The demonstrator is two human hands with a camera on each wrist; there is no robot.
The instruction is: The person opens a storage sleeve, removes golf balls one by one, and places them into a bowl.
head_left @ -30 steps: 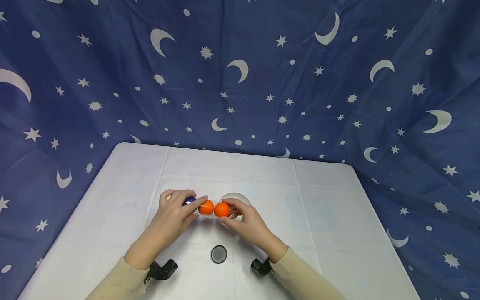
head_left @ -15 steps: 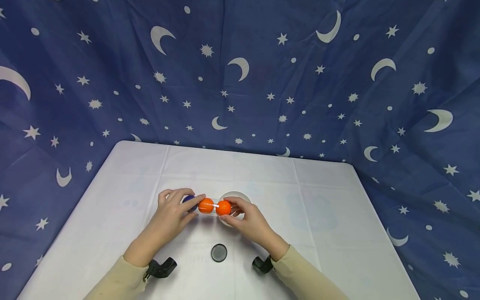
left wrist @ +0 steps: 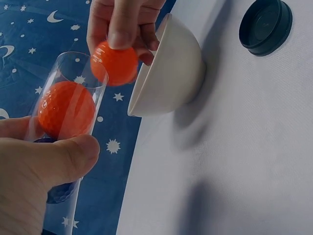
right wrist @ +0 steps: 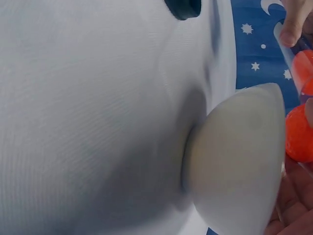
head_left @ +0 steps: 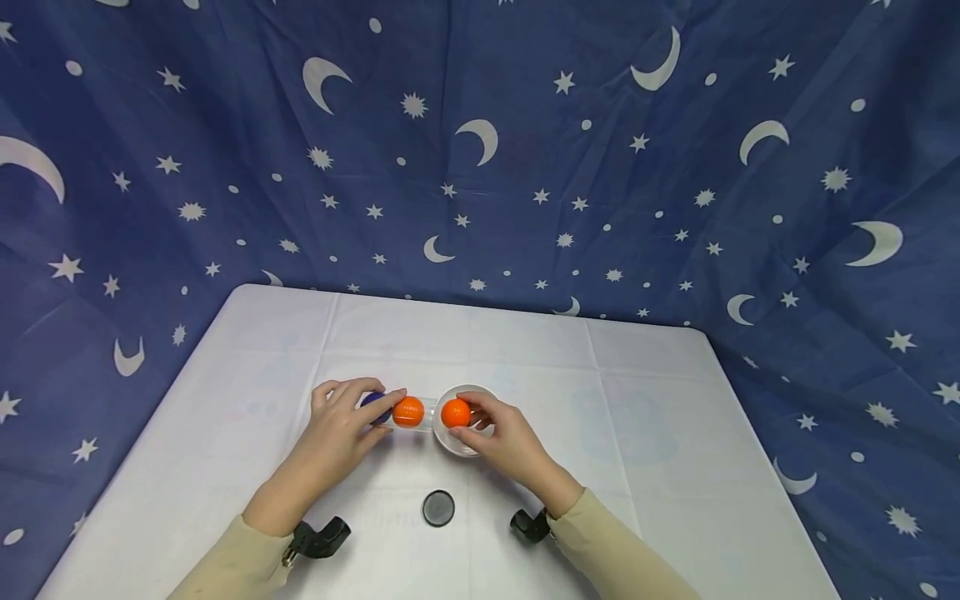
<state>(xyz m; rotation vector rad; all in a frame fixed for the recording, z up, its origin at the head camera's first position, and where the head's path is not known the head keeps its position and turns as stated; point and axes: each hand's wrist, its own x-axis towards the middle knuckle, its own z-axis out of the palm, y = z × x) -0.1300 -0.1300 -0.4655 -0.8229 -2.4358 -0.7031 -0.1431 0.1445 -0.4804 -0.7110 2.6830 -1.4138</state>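
A clear plastic tube [left wrist: 73, 73] lies on its side in my left hand [head_left: 336, 429], thumb and fingers wrapped round it. Inside it sit an orange golf ball [head_left: 408, 412] near the mouth and a dark blue ball [head_left: 376, 407], partly behind my fingers. Just right of the mouth, my right hand [head_left: 504, 437] pinches another orange golf ball [head_left: 455, 412] between thumb and fingers, outside the tube. Under that hand a white bowl [left wrist: 178, 68] stands upright on the table; the held ball is over its opening.
A round black cap [head_left: 438, 507] rests on the white tablecloth [head_left: 525, 358] in front of the bowl. Black wrist mounts [head_left: 321, 538] stick out from both wrists. Behind the table hangs a blue curtain [head_left: 517, 167] with moons and stars.
My right hand has drawn the orange golf ball rightward out of the tube's mouth and over the bowl. The left hand and tube have shifted slightly left.
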